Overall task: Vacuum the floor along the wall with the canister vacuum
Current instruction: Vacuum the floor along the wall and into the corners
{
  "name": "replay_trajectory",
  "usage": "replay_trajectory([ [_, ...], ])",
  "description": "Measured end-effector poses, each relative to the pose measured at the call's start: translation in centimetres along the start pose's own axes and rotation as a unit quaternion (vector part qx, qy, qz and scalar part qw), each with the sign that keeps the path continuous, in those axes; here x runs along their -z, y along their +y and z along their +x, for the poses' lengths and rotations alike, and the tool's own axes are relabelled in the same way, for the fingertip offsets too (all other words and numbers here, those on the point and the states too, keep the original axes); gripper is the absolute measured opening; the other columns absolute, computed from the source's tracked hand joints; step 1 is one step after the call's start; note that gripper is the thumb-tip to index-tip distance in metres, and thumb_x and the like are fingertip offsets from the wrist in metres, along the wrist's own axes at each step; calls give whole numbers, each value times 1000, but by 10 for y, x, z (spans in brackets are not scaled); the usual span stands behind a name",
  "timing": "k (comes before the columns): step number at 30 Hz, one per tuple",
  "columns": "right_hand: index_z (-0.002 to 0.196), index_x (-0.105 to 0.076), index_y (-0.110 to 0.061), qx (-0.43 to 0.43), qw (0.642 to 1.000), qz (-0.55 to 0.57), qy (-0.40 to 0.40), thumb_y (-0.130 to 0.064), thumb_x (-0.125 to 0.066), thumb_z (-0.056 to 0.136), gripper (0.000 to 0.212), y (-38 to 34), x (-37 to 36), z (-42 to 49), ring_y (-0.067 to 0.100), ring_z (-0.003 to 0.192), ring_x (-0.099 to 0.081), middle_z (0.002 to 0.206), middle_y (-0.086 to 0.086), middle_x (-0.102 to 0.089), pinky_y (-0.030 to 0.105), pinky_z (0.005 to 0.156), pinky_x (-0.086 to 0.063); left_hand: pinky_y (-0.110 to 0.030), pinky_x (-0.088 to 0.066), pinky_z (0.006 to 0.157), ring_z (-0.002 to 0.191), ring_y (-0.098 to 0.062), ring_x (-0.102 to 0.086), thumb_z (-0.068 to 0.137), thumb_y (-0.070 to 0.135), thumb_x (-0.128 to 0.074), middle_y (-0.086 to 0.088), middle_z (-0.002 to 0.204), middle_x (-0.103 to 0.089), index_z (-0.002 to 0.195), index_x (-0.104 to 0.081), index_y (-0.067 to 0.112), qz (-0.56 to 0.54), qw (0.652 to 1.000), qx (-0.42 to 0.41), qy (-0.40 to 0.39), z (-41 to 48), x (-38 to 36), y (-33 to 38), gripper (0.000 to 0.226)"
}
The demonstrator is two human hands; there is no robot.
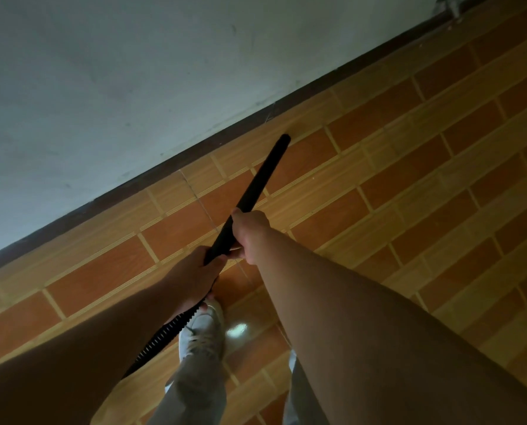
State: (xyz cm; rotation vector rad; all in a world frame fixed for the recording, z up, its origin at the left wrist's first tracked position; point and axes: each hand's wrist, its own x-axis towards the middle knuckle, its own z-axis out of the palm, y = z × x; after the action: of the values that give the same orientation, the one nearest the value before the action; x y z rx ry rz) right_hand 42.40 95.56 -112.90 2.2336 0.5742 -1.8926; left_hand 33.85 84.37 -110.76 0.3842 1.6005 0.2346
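A black vacuum wand (260, 176) slants up and to the right over the orange brick-pattern tile floor (409, 185). Its tip (284, 138) is close to the dark baseboard (225, 138) under the pale wall (102, 72). My right hand (251, 233) grips the wand higher up. Just below it, my left hand (194, 276) holds the wand's lower end where the ribbed black hose (161, 338) begins. The hose runs down and left behind my left forearm. The canister itself is out of view.
My legs in light trousers and a white shoe (203, 329) stand on the tiles below my hands. A bright glare spot (237, 329) lies beside the shoe. A grey fitting (450, 4) sits on the wall at the top right corner. Open tiles stretch to the right.
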Motion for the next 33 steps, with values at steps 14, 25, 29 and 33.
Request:
replay_trajectory([
  [14, 140, -44, -13, -9, 999, 0, -45, -37, -48, 107, 41, 11, 28, 21, 36, 110, -67, 117, 16, -63, 51, 76, -65, -28, -50, 48, 52, -17, -57, 102, 43, -51, -10, 75, -60, 107, -57, 22, 33, 999, 16, 10, 7, -26, 2, 22],
  [25, 142, -40, -8, -76, 993, 49, -77, -34, -42, 109, 42, 63, 29, -2, 36, 107, -71, 123, 21, -64, 47, 76, -66, -27, -46, 45, 46, -13, -54, 102, 36, -54, -10, 73, -63, 106, -61, 23, 84, 995, 41, -19, -33, -27, -26, 15],
  [29, 141, -41, -10, -65, 994, 59, -66, -35, -44, 109, 40, 43, 41, 2, 37, 106, -70, 120, 21, -64, 49, 70, -66, -26, -48, 45, 47, -12, -56, 103, 37, -53, -10, 77, -66, 108, -60, 26, 99, 995, 15, -11, -17, -31, -11, 15],
  [33, 138, -44, -12, -23, 998, 38, -32, -36, -46, 109, 38, 28, 55, 12, 29, 100, -68, 101, 11, -62, 45, 83, -64, -28, -50, 48, 52, -15, -58, 103, 40, -51, -8, 73, -62, 108, -58, 26, 99, 995, -3, -9, 1, -40, 10, 16],
])
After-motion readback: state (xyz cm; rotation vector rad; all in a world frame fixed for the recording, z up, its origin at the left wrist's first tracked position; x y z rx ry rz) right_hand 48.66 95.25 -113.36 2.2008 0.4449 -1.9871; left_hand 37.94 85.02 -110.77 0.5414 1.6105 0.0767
